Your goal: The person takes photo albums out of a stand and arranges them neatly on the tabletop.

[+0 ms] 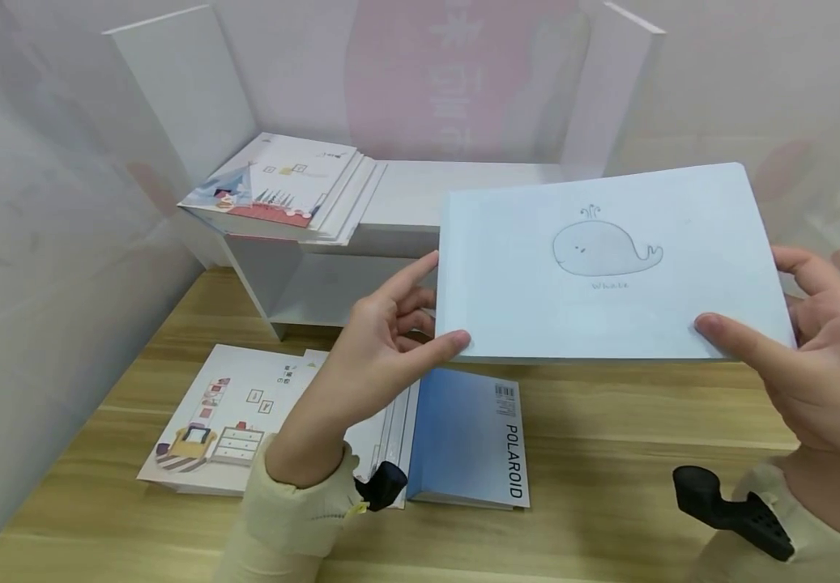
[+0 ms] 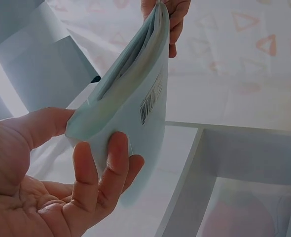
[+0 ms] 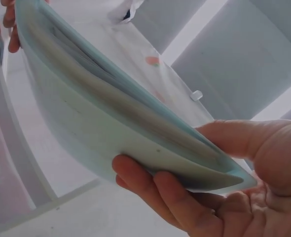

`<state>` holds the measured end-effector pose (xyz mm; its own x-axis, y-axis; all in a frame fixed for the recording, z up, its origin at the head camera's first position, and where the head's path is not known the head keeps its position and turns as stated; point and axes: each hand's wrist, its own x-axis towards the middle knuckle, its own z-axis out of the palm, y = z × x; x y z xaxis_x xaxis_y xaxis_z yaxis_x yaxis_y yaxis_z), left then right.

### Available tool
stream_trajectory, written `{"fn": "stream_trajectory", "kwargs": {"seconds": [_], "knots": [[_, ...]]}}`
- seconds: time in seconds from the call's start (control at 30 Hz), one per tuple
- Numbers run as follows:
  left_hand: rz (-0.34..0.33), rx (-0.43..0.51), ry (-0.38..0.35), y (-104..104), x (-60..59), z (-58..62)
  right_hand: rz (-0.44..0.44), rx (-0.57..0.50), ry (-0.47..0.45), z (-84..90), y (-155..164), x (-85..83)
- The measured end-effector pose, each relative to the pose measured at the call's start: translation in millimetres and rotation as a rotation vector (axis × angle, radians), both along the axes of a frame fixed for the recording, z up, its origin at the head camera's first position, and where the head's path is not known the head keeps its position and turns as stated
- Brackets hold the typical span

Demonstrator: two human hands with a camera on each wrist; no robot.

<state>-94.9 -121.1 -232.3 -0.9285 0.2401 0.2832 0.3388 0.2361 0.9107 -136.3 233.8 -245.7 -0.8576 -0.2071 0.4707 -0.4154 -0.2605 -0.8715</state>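
A pale blue book (image 1: 507, 267) with a whale drawing on its cover is held up in front of the shelf by both hands. At its left end, my left hand (image 1: 390, 340) pinches it, thumb on the front cover and fingers behind. My right hand (image 1: 820, 348) grips the lower right corner the same way. From the left wrist, the back cover (image 2: 153, 106) shows a barcode, with the left fingers (image 2: 115, 163) against it. In the right wrist view the page edges (image 3: 121, 103) bulge between the covers, above the right fingers (image 3: 145, 182).
A white shelf (image 1: 463, 182) stands at the back, its upper board bearing a stack of books (image 1: 281, 182) at the left. On the wooden table (image 1: 624, 453) lie a white illustrated book (image 1: 223, 429) and a blue book marked POLAROID (image 1: 463, 437), partly behind the left arm.
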Motion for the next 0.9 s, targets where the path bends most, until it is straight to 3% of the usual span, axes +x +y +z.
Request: {"fn": "stream_trajectory", "kwargs": {"seconds": [0.27,0.43,0.7,0.9], "knots": [[-0.021,-0.024,-0.013,9.4,-3.2,-6.0,-0.018,0.136,0.029,-2.1,12.0,-0.7],[-0.01,-0.064,-0.02,13.0,-3.8,-8.3,-0.01,0.218,-0.008,-2.6,18.7,-4.4],[-0.019,-0.085,-0.048,21.3,-7.3,-13.6,-0.04,0.426,-0.068,-6.1,31.3,-6.7],[-0.038,-0.105,-0.096,26.4,-7.6,-21.4,-0.118,0.672,-0.058,-14.9,40.3,-4.2]]}}
